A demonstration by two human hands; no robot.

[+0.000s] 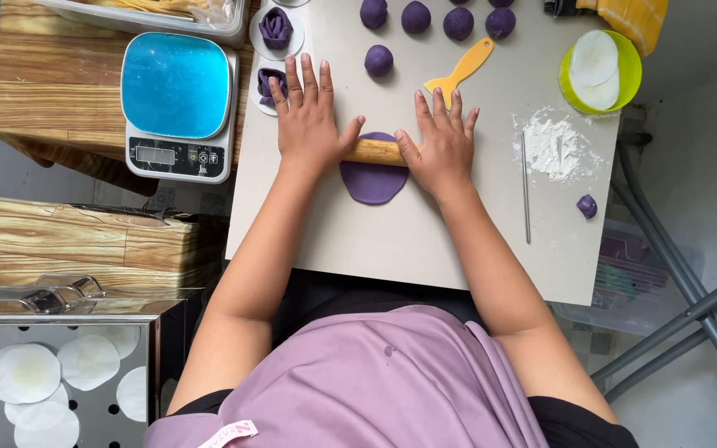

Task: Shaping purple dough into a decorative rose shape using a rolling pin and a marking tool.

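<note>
Nearest, a lilac apron (375, 382) over dark clothing, both bare forearms reaching far across the pale board (425, 241). Left hand (309, 116) laid flat, palm down, fingers spread wide and pointing far, pressing on the left end of a wooden rolling pin (375, 152). Right hand (441, 141) likewise flat and open, fingers splayed, pressing on the pin's right end; neither hand curled around it. Under the pin, between the two hands, a flattened disc of purple dough (373, 178), its near half showing on the board. To the right, a thin metal rod (526, 191) lying near-to-far, a heap of white flour (553, 149) beside it, and a small purple dough scrap (587, 206) close to the board's right edge. Farther off, a yellow plastic scraper (462, 68) just beyond the right fingertips, one purple dough ball (378, 60) and a row of more dough balls (437, 18) at the far edge. Far right, a green bowl (628, 79) with white paper rounds. Far left, shaped purple pieces (275, 29) on paper discs, then a kitchen scale with a blue top (178, 104) on a wood-grain surface (51, 91). Near left, a perforated metal tray (139, 365) lined with white paper circles.
</note>
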